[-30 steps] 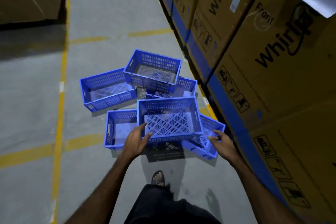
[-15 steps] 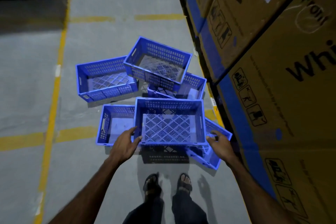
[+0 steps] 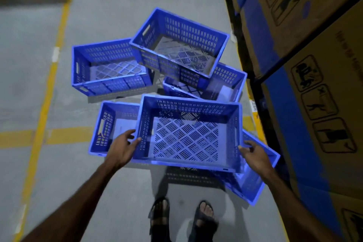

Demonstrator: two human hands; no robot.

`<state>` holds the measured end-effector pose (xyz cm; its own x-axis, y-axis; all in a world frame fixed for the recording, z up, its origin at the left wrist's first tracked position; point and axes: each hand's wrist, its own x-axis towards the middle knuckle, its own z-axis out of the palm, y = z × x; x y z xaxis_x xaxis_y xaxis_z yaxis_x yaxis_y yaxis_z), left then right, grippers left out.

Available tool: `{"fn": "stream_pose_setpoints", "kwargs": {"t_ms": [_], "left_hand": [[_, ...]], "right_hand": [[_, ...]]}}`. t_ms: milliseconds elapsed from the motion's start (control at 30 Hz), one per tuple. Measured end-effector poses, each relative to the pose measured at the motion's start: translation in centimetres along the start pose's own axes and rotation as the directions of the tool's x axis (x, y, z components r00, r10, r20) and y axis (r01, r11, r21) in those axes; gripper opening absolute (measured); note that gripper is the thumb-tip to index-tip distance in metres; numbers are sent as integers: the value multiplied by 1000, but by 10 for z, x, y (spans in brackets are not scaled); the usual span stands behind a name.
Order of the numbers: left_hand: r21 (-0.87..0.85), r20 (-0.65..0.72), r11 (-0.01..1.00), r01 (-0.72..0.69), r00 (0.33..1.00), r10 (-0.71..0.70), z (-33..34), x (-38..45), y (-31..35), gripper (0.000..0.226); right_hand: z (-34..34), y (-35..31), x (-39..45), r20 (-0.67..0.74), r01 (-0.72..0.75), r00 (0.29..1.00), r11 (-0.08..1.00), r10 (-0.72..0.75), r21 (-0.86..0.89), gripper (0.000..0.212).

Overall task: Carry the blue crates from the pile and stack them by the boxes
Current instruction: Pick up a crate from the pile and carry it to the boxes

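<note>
— What's new?
— Both hands, left (image 3: 122, 148) and right (image 3: 255, 155), now grip the top crate (image 3: 186, 133) by its short sides; it's lifted off the pile (image 3: 176, 49).
— So carrying to the boxes (image 3: 324, 84) comes next.

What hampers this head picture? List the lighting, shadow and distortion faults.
Head view: dim light, colours muddy; the held crate throws a dark shadow on the floor toward the sandalled feet; wide-angle bending bows the cardboard boxes; both hands, left hand and right hand, look soft-edged.
</note>
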<state>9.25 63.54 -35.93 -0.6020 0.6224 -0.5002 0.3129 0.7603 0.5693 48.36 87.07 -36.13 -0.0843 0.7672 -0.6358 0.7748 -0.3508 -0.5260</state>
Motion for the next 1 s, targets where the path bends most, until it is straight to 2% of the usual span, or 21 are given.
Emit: {"fn": "stream_pose_setpoints", "kwargs": {"t_ms": [267, 400, 600, 767, 1000], "left_hand": [[81, -113, 997, 10, 994, -1, 26, 72, -39, 51], [114, -97, 993, 32, 995, -21, 37, 90, -51, 58], [14, -29, 998, 67, 997, -66, 57, 100, -46, 44], [-77, -32, 988, 132, 990, -134, 65, 108, -52, 43], [-43, -85, 995, 92, 992, -96, 68, 96, -52, 32]], "right_hand": [[28, 31, 83, -116, 17, 993, 999, -22, -43, 40], [40, 37, 104, -134, 8, 991, 1000, -6, 14, 49], [45, 48, 114, -161, 3, 987, 1000, 1, 21, 42], [55, 61, 120, -123, -2, 992, 999, 8, 48, 37], [53, 59, 110, -181, 36, 983, 994, -17, 100, 38]]}}
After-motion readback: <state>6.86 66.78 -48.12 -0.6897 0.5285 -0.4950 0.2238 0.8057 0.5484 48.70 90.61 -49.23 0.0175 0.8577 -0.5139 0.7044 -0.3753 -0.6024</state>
